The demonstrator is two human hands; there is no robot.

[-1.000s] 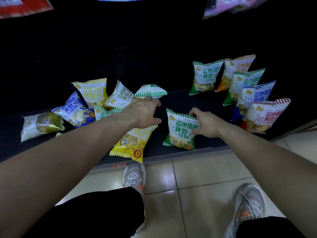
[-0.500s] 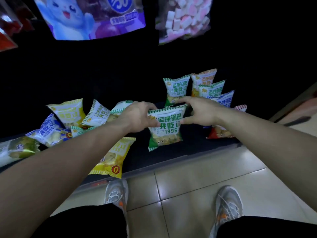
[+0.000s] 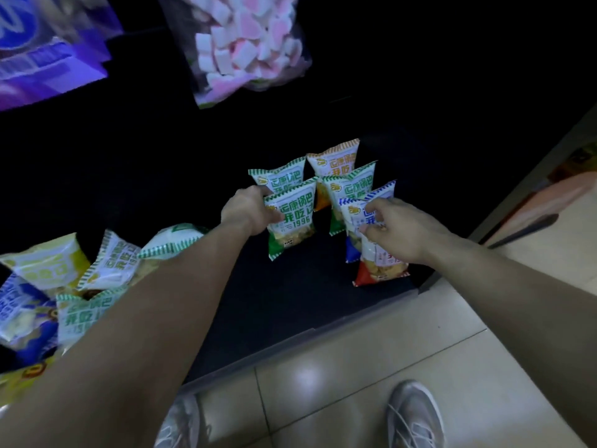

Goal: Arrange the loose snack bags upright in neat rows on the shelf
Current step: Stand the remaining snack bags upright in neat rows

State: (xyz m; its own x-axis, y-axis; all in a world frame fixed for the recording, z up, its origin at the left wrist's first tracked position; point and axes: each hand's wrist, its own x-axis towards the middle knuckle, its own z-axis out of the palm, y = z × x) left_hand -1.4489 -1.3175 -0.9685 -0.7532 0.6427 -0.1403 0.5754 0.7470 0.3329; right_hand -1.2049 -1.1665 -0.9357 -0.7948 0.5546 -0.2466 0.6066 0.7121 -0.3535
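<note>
Closest to the camera, two grey sneakers, the left [image 3: 181,423] and the right [image 3: 415,415], stand on the pale tiled floor [image 3: 349,347] in front of the low dark shelf [image 3: 284,305]. Both bare forearms reach out over the shelf's front edge. At the near left lies a loose heap: a yellow bag [image 3: 48,263], a blue bag [image 3: 17,315], a flat green bag [image 3: 80,315], a tilted white-and-green bag [image 3: 111,265] and a puffy pale bag [image 3: 176,236], leaning on and overlapping one another. Farther in, the left hand [image 3: 248,211] grips the left edge of the front green bag [image 3: 292,218], with the thumb on its face and the fingers behind, and the bag stands upright on the shelf. To the right, the right hand [image 3: 399,229] has its fingers curled at the top of the red bag [image 3: 381,266], the nearest bag of the right-hand row. The hand hides that bag's upper edge, so I cannot tell whether it pinches the bag or only touches it. Just behind the red bag stands the upright blue bag [image 3: 350,227], then the second green bag [image 3: 353,185], then the orange bag [image 3: 336,158]. The rear green bag [image 3: 279,177] stands just behind the held one. Above, a clear bag of pink and white marshmallows [image 3: 248,46] hangs beside a blurred purple package [image 3: 42,53].
</note>
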